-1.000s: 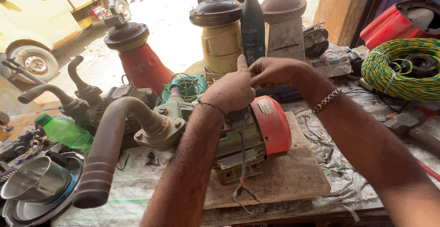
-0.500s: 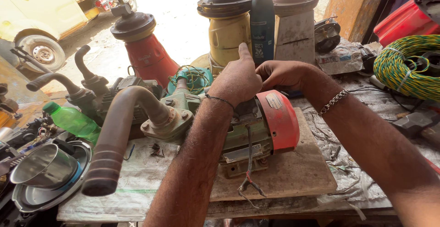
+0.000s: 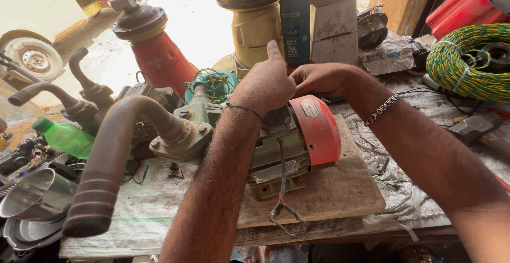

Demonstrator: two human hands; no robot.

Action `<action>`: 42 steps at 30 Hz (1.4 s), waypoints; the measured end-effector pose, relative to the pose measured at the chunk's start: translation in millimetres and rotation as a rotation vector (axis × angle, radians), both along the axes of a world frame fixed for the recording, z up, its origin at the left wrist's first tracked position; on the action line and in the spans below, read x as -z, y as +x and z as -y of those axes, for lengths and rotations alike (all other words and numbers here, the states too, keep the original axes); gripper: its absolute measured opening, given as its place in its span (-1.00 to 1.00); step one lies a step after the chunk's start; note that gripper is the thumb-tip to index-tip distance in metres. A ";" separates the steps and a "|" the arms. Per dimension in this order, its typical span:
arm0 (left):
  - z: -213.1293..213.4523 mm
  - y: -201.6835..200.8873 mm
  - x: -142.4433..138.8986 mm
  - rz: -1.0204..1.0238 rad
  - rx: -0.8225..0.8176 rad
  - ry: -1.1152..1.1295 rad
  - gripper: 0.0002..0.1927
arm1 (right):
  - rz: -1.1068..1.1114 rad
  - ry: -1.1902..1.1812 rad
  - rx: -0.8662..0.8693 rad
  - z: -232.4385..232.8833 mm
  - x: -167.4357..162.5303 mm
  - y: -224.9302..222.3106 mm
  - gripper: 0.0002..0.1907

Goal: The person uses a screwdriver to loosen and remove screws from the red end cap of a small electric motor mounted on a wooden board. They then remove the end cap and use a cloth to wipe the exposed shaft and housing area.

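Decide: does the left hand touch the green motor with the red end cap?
Touching: the head view shows the left hand resting on top of the motor.

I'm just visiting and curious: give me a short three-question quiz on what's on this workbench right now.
1. True or false: the left hand rests on top of the green pump motor.
2. What colour is the motor's end cover: A blue, B red, C white?
3. What lies under the motor?

Key: 1 true. 2 B. 3 A wooden board. The right hand sits beside the left.
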State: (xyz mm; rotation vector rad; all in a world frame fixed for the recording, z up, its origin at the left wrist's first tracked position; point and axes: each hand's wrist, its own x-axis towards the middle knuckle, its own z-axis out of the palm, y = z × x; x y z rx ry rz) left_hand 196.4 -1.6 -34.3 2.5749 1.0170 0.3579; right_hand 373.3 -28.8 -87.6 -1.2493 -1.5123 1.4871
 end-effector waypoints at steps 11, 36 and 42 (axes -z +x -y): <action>3.0 -1.4 -2.5 0.008 0.007 0.002 -0.04 | -0.078 0.013 -0.046 0.1 6.4 0.5 -0.70; 0.9 -1.8 0.7 0.001 0.019 -0.001 -0.06 | -0.165 0.121 -0.099 5.0 5.8 1.1 -0.66; -0.7 -0.4 1.9 0.037 0.033 0.000 -0.09 | -0.184 0.208 0.169 22.2 15.8 27.2 -0.75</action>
